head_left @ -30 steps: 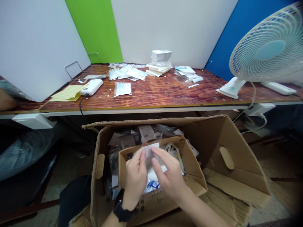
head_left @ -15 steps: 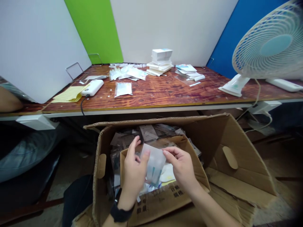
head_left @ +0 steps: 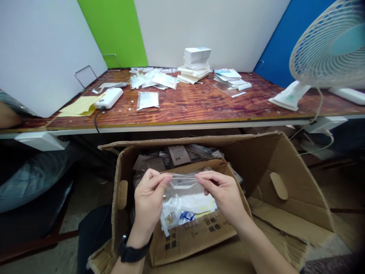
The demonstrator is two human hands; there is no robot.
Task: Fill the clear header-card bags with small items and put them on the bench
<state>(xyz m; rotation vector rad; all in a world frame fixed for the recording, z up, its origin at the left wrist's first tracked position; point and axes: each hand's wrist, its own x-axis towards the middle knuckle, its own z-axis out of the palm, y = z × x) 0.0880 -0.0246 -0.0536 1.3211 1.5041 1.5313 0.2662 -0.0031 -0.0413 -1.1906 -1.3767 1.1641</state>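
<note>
A small clear plastic bag (head_left: 184, 183) is stretched level between both my hands. My left hand (head_left: 149, 201), with a black watch on its wrist, pinches the bag's left end. My right hand (head_left: 224, 194) pinches its right end. Both hover over a small cardboard box (head_left: 194, 236) that holds white and clear packets. That box sits inside a large open cardboard box (head_left: 268, 171) filled with several more packets.
Beyond the boxes is a wooden table (head_left: 199, 108) with a stack of white boxes (head_left: 196, 64), clear bags (head_left: 151, 82), a white power bank (head_left: 109, 98) and yellow paper (head_left: 76, 106). A white fan (head_left: 325, 49) stands at the right. Another person's arm (head_left: 8, 118) shows at far left.
My hands lifted the clear bag out of the small box, turned it from hanging upright to level, and moved apart along its top edge. The view tilted slightly.
</note>
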